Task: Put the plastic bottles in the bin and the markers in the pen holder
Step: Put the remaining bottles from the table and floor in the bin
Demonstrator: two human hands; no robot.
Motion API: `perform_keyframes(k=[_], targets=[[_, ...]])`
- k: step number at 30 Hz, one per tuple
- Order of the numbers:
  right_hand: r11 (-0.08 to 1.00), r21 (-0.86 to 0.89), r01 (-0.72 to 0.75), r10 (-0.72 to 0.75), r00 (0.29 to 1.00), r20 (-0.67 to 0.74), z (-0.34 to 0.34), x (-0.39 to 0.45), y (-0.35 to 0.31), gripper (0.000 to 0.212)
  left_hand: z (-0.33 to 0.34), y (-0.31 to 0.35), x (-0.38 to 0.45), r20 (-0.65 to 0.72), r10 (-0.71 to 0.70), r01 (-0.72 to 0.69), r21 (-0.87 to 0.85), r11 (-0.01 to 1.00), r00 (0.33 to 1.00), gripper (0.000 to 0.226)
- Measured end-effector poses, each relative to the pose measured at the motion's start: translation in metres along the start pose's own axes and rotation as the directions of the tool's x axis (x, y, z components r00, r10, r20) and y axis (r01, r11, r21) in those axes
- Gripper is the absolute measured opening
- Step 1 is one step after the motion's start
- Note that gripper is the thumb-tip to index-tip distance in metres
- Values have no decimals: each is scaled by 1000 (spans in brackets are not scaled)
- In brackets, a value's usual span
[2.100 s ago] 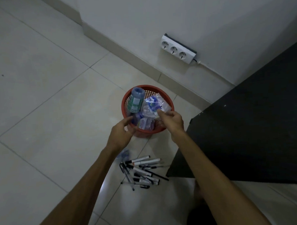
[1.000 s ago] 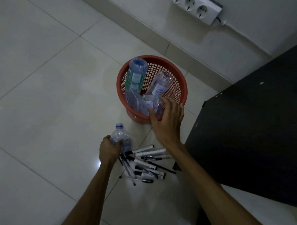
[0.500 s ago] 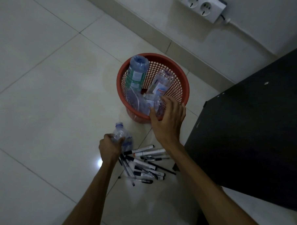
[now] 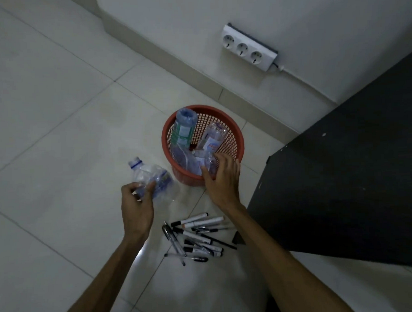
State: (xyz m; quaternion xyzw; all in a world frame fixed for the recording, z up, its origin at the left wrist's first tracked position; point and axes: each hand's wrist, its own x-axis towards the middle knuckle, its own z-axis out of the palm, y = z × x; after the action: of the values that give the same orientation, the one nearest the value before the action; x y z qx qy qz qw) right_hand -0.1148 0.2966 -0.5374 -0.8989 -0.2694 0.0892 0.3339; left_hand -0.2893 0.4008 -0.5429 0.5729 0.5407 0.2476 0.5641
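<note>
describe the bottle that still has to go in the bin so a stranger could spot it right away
Find the round orange mesh bin on the tiled floor near the wall. Just left of it, outside the rim, the left hand grips a crumpled clear plastic bottle with a blue neck ring. Unlike the other bottles, it is not inside the bin.

The bin [image 4: 232, 131] mouth is crowded: bottles [image 4: 184, 131] stand along its left and near sides, leaving open mesh only at the far right, beyond the right fingers [image 4: 220, 158] resting on the near rim. Left of the left fingers [image 4: 149, 186], which pinch a crushed bottle [image 4: 154, 179], the floor [image 4: 58, 150] lies bare. A dark cabinet [image 4: 343, 185] blocks everything right of the right hand. Markers [image 4: 196, 236] litter the floor behind both hands, between the forearms.
</note>
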Motion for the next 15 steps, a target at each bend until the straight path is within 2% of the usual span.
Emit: perform_keyframes(k=[6, 11, 15], targets=[[997, 73, -17, 16, 1000, 8, -11, -2, -4, 44, 17, 58, -2, 91, 151, -144, -81, 986, 984, 30], [988, 150, -45, 47, 999, -12, -21, -3, -5, 42, 55, 84, 5, 200, 172, -164, -57, 985, 964, 30], [978, 193, -84, 94, 995, -40, -27, -5, -6, 45, 73, 90, 12, 235, 190, -178, -70, 982, 953, 42]])
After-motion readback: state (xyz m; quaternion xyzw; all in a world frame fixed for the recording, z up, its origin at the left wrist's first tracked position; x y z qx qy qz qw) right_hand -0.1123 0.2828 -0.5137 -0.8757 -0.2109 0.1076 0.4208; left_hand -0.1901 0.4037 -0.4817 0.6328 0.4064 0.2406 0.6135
